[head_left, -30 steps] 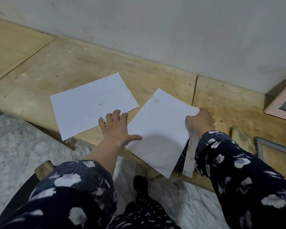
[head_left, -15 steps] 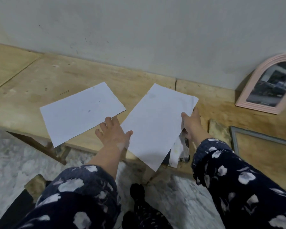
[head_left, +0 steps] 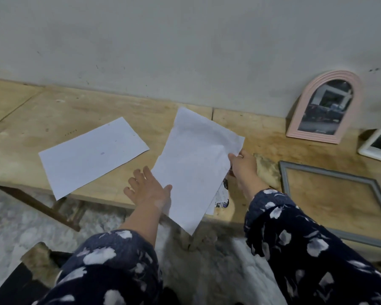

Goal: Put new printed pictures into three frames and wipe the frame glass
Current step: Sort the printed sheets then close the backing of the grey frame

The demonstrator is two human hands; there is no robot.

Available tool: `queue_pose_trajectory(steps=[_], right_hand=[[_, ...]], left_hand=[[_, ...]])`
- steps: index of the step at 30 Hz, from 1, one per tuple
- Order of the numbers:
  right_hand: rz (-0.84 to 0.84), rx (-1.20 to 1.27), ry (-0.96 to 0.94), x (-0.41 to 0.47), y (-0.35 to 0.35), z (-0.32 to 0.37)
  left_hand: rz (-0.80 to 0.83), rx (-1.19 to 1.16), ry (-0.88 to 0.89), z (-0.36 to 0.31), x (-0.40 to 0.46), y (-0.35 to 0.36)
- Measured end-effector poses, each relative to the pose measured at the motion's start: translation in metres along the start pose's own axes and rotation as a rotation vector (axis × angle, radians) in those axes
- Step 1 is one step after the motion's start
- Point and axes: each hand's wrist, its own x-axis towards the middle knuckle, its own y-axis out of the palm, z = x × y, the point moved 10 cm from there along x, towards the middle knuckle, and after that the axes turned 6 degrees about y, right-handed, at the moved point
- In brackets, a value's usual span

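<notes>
White paper sheet (head_left: 191, 172) is gripped at its right edge by the fingers of the right hand (head_left: 243, 166) and lifted above the wooden tabletop (head_left: 79, 111). The left hand (head_left: 147, 190) is spread wide, touching the sheet's left edge. A second sheet (head_left: 92, 155) is laid flat to the left.

left arm: reaching forward from lower left, dark navy sleeve with white flower print pushed up to mid-forearm, bare forearm showing
left hand (head_left: 149, 190): lying palm down, fingers spread and pointing away from the body, thumb sticking out to the right against the edge of a white paper sheet (head_left: 196, 168), not gripping anything
right arm: extending forward from lower right, same flowered navy sleeve covering up to the wrist
right hand (head_left: 243, 165): pinching the right edge of that sheet, fingers curling closed on it, back of hand facing the camera
</notes>
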Motion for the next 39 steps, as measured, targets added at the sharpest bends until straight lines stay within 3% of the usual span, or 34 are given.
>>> queue_pose_trajectory(steps=[3,8,13,18,23,25,28,39], right_hand=[[0.030,0.227,0.064,0.002,-0.029,-0.001],[0.080,0.612,0.160,0.003,-0.096,-0.013],[0.037,0.721,0.153,0.002,-0.186,-0.028],[-0.219,0.644,0.110,0.007,-0.321,-0.046],[-0.302,0.228,-0.027,0.015,-0.399,-0.055],[-0.334,0.059,-0.064,0.016,-0.419,-0.064],[-0.370,-0.003,-0.041,0.020,-0.439,-0.090],[-0.374,-0.190,0.093,0.032,-0.451,-0.133]], left_hand=[[-0.058,-0.212,-0.072,-0.019,-0.011,-0.007],[-0.057,-0.984,0.083,-0.101,-0.037,-0.008],[-0.107,-1.125,0.158,-0.171,-0.079,-0.015],[-0.012,-1.033,0.298,-0.255,-0.118,0.010],[0.091,-0.957,0.337,-0.312,-0.153,0.046],[0.119,-0.956,0.312,-0.327,-0.166,0.065],[0.143,-0.888,0.276,-0.339,-0.174,0.092],[0.218,-0.158,0.474,-0.374,-0.173,0.132]])
